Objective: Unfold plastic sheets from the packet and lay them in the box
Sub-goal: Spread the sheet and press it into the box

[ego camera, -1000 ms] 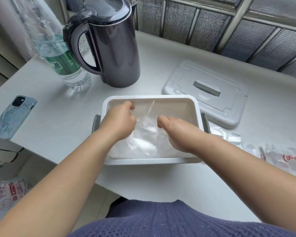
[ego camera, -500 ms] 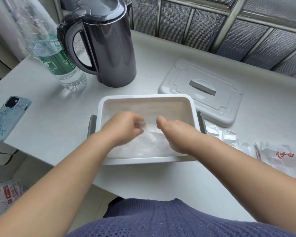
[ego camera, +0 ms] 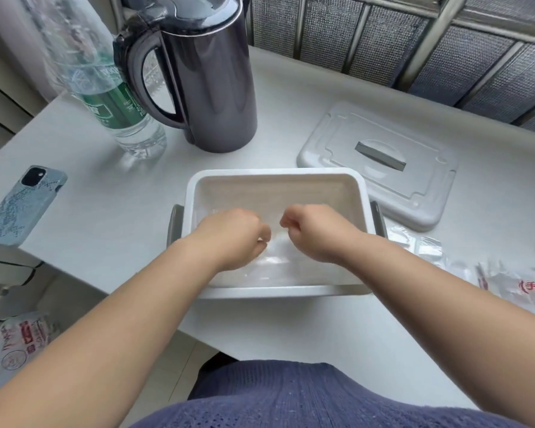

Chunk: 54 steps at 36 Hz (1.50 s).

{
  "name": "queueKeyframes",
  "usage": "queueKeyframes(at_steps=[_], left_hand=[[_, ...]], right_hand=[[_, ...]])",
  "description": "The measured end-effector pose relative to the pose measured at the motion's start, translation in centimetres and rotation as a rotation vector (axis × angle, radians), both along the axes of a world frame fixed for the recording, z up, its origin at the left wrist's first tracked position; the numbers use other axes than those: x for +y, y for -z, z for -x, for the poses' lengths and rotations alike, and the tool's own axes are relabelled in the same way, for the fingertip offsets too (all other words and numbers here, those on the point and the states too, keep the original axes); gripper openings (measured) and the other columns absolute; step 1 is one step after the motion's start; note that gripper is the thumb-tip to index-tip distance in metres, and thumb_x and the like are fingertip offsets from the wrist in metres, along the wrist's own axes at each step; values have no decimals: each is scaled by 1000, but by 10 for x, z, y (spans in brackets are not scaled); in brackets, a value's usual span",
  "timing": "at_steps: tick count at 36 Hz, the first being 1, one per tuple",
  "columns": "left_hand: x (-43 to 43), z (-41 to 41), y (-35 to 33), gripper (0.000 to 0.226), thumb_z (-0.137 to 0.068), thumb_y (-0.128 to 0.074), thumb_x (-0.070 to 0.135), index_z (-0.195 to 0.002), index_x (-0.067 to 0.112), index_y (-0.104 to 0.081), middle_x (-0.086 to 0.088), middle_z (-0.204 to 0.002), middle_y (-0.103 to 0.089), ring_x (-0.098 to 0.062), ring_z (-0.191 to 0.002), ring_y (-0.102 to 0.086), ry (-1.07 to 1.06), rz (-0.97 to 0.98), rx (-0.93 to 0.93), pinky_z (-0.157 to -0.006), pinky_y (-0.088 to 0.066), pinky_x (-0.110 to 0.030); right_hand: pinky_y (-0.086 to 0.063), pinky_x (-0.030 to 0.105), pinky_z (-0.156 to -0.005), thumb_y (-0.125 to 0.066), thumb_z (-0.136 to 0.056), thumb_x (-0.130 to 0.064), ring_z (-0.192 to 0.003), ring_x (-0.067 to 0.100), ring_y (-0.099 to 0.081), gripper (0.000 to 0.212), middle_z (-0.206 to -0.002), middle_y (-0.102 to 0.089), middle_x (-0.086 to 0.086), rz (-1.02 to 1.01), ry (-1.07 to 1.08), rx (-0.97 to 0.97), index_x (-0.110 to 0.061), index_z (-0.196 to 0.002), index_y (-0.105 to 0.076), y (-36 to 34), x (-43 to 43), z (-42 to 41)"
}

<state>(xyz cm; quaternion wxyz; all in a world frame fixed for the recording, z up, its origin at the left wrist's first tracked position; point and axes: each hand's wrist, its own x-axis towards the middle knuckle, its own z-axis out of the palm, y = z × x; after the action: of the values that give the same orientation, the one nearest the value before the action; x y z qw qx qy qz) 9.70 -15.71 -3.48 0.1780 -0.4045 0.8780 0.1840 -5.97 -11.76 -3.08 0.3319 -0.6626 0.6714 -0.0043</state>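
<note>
A white rectangular box (ego camera: 275,176) with grey side handles stands on the table in front of me. Clear plastic sheets (ego camera: 275,261) lie in its near half. My left hand (ego camera: 235,236) and my right hand (ego camera: 315,233) are both inside the box, close together, fingers curled downward and pinching the thin clear plastic between them. The fingertips are mostly hidden behind the knuckles. The torn white packet (ego camera: 525,288) with red lettering lies at the right, and folded clear sheets (ego camera: 420,245) spill from it toward the box.
The box's white lid (ego camera: 380,162) lies behind it on the right. A dark kettle (ego camera: 204,75) and a green-labelled water bottle (ego camera: 112,97) stand at the back left. A phone (ego camera: 22,205) lies near the table's left edge. A printed bag (ego camera: 16,338) lies on the floor.
Both hands have drawn toward each other and toward me inside the box, lowering the raised plastic onto the sheets below. My head has shifted slightly.
</note>
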Motion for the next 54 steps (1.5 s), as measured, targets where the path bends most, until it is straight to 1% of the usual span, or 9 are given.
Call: queueKeyframes(at_steps=[6, 11, 22, 29, 32, 36, 40, 46, 54], left_hand=[[3, -2, 25, 52, -83, -62, 22, -132, 18, -45, -7, -133, -39, -30, -121, -42, 30, 49, -227, -92, -43, -41], [4, 1, 17, 56, -82, -68, 34, -131, 19, -44, -5, -132, -42, -28, -119, -46, -49, 16, -162, -91, -45, -39], [65, 57, -37, 30, -84, -58, 27, -109, 13, -66, -2, -105, -65, -24, -86, -64, -223, 422, 777, -70, -47, -30], [136, 137, 0, 27, -78, -60, -1, -104, 8, -63, -10, -97, -69, -30, -82, -63, 248, 613, 1056, -71, -51, -38], [157, 156, 40, 26, -75, -59, 2, -99, 5, -70, -12, -97, -69, -32, -79, -64, 322, 416, 815, -59, -53, -37], [163, 171, 87, 61, -92, -51, 32, -145, 7, -34, -16, -153, -29, -29, -139, -33, 241, 178, 144, -104, -41, -39], [161, 169, 104, 39, -81, -46, 32, -93, 5, -71, -10, -99, -70, -27, -90, -67, 320, 279, 366, -58, -57, -34], [154, 172, 99, 40, -82, -50, 38, -53, 14, -64, 6, -71, -70, -20, -86, -72, 290, 377, 487, -89, -47, -55], [171, 181, 94, 57, -70, -48, 58, -95, 13, -70, -10, -108, -66, -31, -92, -66, 204, 333, 427, -78, -48, -40]], right_hand=[[-36, 44, -104, -66, -81, -27, -124, 41, -40, 80, -138, -31, 15, -205, -146, 272, -17, -145, -17, 39, 3, -2], [-42, 35, -94, -63, -83, -26, -118, 34, -48, 68, -132, -40, 15, -197, -149, 216, -13, -140, -28, 24, 0, 3], [-41, 17, -72, -56, -82, -10, -75, 2, -52, 17, -81, -60, -9, 756, 461, -305, -6, -93, -69, -15, 61, 66], [-28, 19, -94, -47, -92, -11, -125, 17, -45, 40, -138, -48, 1, 181, 528, 5, -17, -132, -51, 33, 131, 148], [-29, 26, -90, -45, -93, -14, -127, 20, -41, 37, -140, -39, 2, -16, 316, 124, -15, -130, -48, 54, 162, 162], [-35, 30, -83, -45, -91, -16, -110, 30, -52, 29, -133, -42, 3, 3, 164, 206, -16, -118, -54, 69, 195, 166], [-37, 27, -96, -46, -93, -17, -119, 21, -49, 36, -131, -51, 3, -29, 268, 43, -19, -127, -56, 67, 205, 172], [-43, 26, -92, -42, -93, -11, -112, 19, -55, 35, -121, -62, 1, -16, 530, -118, -18, -123, -59, 60, 205, 189], [-37, 21, -86, -43, -92, -10, -114, 19, -52, 39, -123, -60, 5, -63, 456, -153, -15, -129, -54, 60, 197, 197]])
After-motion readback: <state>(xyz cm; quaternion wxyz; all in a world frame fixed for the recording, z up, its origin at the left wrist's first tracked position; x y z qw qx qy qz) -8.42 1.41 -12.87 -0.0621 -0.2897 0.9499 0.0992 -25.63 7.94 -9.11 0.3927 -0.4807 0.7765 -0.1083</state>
